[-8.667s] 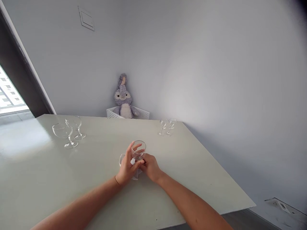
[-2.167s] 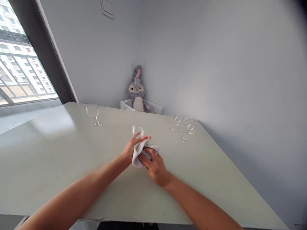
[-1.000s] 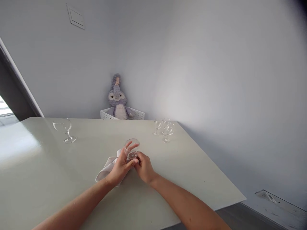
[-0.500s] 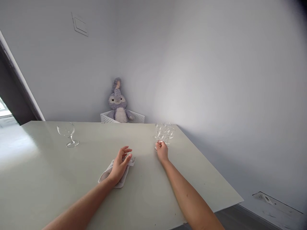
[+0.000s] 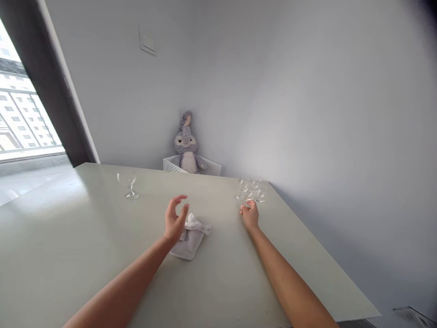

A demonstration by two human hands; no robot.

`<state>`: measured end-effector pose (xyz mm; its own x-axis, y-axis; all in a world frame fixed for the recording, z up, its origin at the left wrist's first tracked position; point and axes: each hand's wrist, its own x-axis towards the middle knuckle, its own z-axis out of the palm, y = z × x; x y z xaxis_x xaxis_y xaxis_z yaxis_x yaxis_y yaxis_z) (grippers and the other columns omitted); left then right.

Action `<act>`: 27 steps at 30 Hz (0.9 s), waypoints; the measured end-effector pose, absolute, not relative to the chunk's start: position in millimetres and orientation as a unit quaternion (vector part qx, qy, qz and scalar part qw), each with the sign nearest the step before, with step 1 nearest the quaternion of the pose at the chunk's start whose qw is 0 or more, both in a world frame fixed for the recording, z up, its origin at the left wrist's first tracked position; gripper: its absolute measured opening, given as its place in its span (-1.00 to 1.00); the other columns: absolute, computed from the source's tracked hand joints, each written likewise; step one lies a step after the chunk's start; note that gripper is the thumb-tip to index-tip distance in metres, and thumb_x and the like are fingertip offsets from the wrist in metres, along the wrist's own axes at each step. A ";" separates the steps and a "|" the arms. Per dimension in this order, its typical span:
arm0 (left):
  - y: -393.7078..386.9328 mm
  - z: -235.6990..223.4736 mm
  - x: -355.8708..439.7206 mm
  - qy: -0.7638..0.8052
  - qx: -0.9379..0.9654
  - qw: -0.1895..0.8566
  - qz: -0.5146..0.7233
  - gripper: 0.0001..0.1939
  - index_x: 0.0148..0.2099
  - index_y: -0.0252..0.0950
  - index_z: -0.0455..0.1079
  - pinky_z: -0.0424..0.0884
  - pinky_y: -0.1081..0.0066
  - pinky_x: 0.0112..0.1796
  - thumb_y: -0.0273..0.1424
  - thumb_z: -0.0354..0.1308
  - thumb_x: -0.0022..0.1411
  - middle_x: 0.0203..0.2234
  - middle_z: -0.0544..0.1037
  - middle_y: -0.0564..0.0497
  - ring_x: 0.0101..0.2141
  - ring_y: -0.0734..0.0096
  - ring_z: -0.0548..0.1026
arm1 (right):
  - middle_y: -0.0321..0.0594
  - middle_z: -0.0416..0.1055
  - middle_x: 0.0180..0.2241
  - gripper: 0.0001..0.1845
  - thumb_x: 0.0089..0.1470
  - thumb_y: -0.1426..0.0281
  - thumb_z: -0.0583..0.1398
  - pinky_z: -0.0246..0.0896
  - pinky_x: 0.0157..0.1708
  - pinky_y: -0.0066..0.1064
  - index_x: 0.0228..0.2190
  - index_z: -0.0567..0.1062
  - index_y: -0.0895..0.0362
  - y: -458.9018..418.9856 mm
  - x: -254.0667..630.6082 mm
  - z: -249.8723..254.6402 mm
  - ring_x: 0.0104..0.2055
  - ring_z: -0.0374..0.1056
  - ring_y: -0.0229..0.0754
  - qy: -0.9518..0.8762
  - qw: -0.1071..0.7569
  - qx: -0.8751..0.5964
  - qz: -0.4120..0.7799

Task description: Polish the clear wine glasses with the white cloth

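My left hand (image 5: 175,218) is raised over the table with fingers spread and curved, holding nothing. Just to its right and below it lies a crumpled pale cloth (image 5: 189,243), partly covered by the wrist. At the far right of the table my right hand (image 5: 251,214) pinches the nearest stemmed glass (image 5: 244,196) low down, its fingertips partly hiding the stem. Several more clear stemmed glasses (image 5: 261,193) stand close behind and beside it. Apart from these, one stemmed glass (image 5: 130,184) stands upright on the far left part of the table.
The pale glossy table (image 5: 211,291) ends close to the wall on the right. Beyond its far edge, a grey plush rabbit (image 5: 187,148) sits in a white perforated basket (image 5: 213,168). A dark frame (image 5: 51,77) borders a bright window on the left.
The view has turned left, so everything appears further right. My left hand has moved left off the cloth, uncovering more of it. My right hand stays at the nearest glass of the group.
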<state>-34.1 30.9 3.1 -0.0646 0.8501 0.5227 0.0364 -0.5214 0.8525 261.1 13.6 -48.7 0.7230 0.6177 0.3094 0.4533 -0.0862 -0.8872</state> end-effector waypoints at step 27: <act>145.7 6.4 -149.4 0.721 0.455 0.250 0.459 -0.67 -0.15 -0.28 0.28 0.28 0.38 -0.41 -0.21 0.00 0.07 -0.33 0.47 -0.07 -0.36 0.30 0.44 | -0.23 0.39 -0.49 -0.77 0.01 0.23 0.11 0.21 -0.36 -0.30 -0.45 0.47 0.11 -47.3 111.2 -19.2 -0.37 0.28 -0.12 -0.571 0.553 -0.514 0.320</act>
